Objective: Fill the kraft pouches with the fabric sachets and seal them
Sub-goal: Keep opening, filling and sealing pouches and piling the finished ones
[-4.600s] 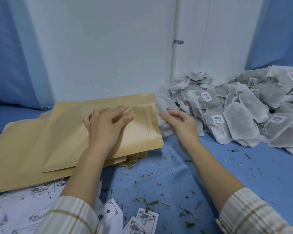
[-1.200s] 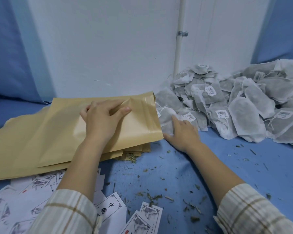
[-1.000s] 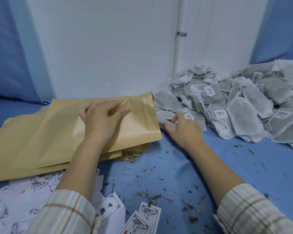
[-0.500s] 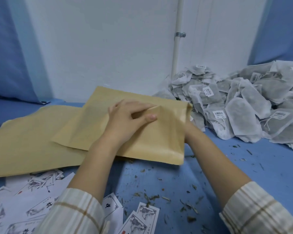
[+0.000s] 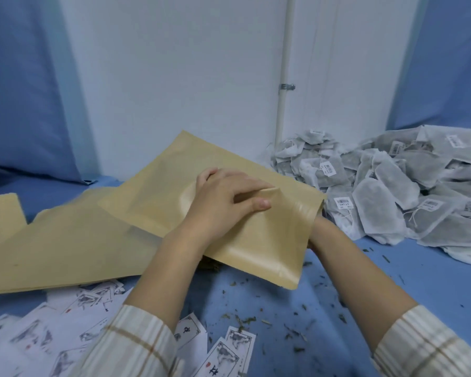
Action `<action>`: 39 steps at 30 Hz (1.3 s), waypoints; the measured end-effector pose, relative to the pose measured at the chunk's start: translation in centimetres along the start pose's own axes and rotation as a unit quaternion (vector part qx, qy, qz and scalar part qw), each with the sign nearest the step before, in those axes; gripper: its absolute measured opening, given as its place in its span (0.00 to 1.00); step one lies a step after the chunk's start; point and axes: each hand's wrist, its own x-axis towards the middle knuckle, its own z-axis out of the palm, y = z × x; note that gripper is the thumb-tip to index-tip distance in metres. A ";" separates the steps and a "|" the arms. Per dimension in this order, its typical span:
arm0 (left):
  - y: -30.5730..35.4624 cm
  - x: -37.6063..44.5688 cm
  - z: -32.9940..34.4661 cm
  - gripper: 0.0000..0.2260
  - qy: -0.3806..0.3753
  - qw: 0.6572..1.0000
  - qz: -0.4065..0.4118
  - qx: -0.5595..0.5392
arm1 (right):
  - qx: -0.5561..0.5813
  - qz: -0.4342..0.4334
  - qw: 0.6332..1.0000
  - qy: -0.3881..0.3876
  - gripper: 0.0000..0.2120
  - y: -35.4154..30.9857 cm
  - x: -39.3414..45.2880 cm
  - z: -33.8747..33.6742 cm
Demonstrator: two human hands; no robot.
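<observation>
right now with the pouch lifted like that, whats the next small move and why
Probably draw the right hand back out of the pouch mouth. Its wrist disappears into the open end, so any sachet it carried is likely inside, though that is hidden. The left hand pinches the top flap open, and the sachets lie just to the right.

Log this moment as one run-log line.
left hand: grips kraft pouch mouth | right hand: hidden inside pouch | sachet pile: right
</observation>
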 end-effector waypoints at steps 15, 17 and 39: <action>5.8 -13.7 -11.8 0.10 0.029 0.993 -0.088 0.069 | 0.031 0.068 0.989 -0.130 0.14 0.1 -13.1 10.5; 6.0 -16.1 -13.4 0.09 0.053 0.990 -0.103 0.082 | 0.019 0.074 0.985 -0.152 0.14 0.9 -14.1 12.4; 2.6 -25.6 -16.5 0.08 0.129 0.958 -0.232 0.108 | -0.508 -0.195 0.822 -0.165 0.33 9.3 -15.3 7.6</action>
